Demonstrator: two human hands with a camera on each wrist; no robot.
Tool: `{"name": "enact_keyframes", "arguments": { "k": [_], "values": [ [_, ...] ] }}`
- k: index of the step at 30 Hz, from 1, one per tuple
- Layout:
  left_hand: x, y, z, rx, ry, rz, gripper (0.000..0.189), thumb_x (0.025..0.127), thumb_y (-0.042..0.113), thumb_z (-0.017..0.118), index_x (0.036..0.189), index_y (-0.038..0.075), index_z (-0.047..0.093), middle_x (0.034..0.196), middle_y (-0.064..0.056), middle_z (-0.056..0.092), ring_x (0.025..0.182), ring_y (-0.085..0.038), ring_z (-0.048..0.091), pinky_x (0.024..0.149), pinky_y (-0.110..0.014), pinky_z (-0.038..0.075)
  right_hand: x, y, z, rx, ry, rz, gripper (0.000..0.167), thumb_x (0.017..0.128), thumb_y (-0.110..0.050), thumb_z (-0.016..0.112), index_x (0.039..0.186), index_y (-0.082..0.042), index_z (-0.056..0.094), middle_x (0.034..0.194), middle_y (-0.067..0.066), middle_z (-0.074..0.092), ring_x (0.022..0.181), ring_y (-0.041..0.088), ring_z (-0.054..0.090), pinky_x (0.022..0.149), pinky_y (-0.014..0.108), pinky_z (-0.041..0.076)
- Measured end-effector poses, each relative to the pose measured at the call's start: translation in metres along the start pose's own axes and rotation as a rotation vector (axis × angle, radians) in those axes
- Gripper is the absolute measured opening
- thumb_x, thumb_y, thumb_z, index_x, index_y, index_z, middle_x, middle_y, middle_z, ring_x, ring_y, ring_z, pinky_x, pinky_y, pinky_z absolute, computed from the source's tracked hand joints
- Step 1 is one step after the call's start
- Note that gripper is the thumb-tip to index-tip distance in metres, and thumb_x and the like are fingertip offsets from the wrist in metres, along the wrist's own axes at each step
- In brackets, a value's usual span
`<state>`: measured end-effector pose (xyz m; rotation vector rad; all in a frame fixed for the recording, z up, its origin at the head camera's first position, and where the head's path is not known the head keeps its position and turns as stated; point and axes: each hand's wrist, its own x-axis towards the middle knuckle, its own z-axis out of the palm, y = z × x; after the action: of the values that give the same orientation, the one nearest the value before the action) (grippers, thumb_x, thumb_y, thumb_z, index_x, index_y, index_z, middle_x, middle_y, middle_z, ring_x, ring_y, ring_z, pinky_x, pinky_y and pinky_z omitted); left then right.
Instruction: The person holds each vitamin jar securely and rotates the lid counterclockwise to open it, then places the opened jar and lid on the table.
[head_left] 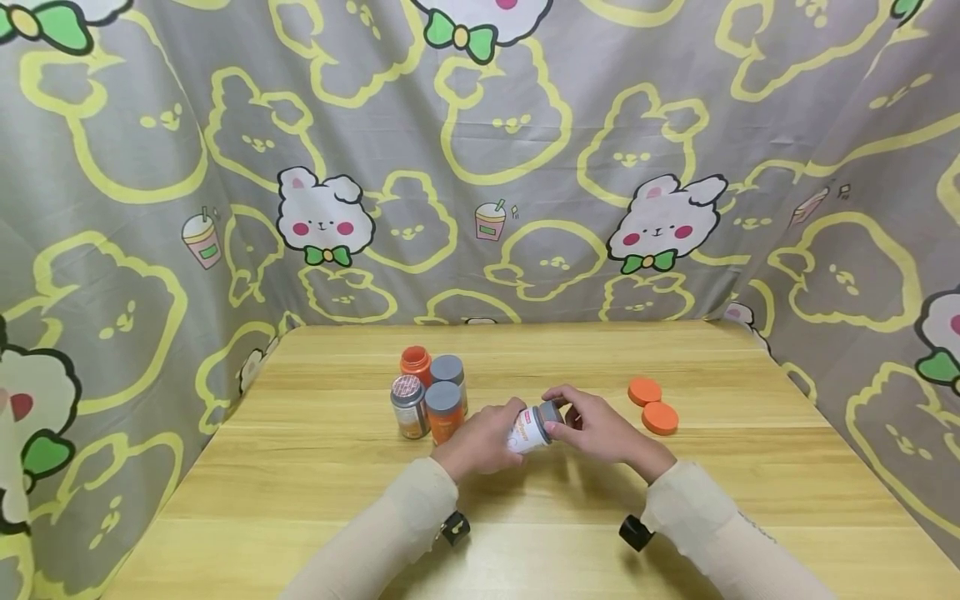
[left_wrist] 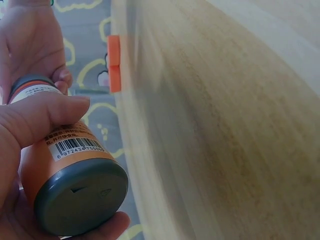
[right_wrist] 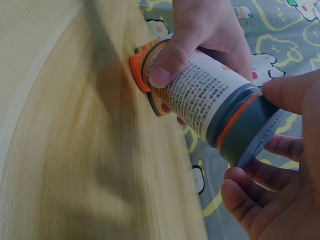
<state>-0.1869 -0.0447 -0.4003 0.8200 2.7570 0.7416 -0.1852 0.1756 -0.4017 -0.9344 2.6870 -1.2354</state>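
Over the middle of the table my left hand (head_left: 483,440) grips the body of a supplement bottle (head_left: 527,431), which is tilted with its capped end toward the right. Fingers and thumb of my right hand (head_left: 597,429) pinch the rim of its grey cap (right_wrist: 252,131). An orange ring shows between cap and neck in the right wrist view. The left wrist view shows the bottle's dark base (left_wrist: 82,197) and barcode, with the left thumb lying across the label.
Left of the hands several bottles stand close together: an open orange-red one (head_left: 416,363), one with a foil-sealed top (head_left: 409,407), a grey-capped orange one (head_left: 446,412) and another grey-capped one (head_left: 448,369). Two orange lids (head_left: 660,418) lie at the right. A patterned curtain (head_left: 525,167) surrounds the table.
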Motion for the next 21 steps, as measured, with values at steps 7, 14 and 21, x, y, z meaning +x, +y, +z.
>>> {"name": "enact_keyframes", "arguments": {
  "k": [7, 14, 21],
  "values": [
    [0.0006, -0.0001, 0.0015, -0.010, -0.004, -0.006, 0.060, 0.073, 0.017, 0.085, 0.122, 0.014, 0.049, 0.089, 0.002, 0.059, 0.075, -0.010, 0.055, 0.067, -0.027, 0.047, -0.0013, 0.0042, 0.0002, 0.026, -0.011, 0.002, 0.041, 0.094, -0.027, 0.064, 0.126, -0.004, 0.052, 0.107, 0.010, 0.061, 0.075, 0.015, 0.057, 0.064, 0.029, 0.049],
    [0.0069, -0.0012, 0.0003, 0.006, 0.014, 0.021, 0.061, 0.074, 0.018, 0.084, 0.123, 0.014, 0.049, 0.091, 0.002, 0.060, 0.076, -0.010, 0.055, 0.068, -0.026, 0.047, 0.0003, 0.0048, -0.0054, 0.009, 0.017, -0.008, 0.040, 0.096, -0.028, 0.062, 0.126, -0.003, 0.052, 0.109, 0.013, 0.061, 0.075, 0.015, 0.057, 0.064, 0.029, 0.048],
    [0.0009, 0.0000, 0.0023, -0.010, 0.002, -0.003, 0.061, 0.073, 0.018, 0.085, 0.123, 0.014, 0.050, 0.090, 0.002, 0.060, 0.075, -0.010, 0.055, 0.068, -0.027, 0.047, -0.0015, 0.0070, 0.0014, 0.024, 0.011, 0.019, 0.036, 0.098, -0.029, 0.057, 0.124, -0.004, 0.052, 0.102, 0.010, 0.063, 0.067, 0.014, 0.058, 0.060, 0.029, 0.049]
  ]
}}
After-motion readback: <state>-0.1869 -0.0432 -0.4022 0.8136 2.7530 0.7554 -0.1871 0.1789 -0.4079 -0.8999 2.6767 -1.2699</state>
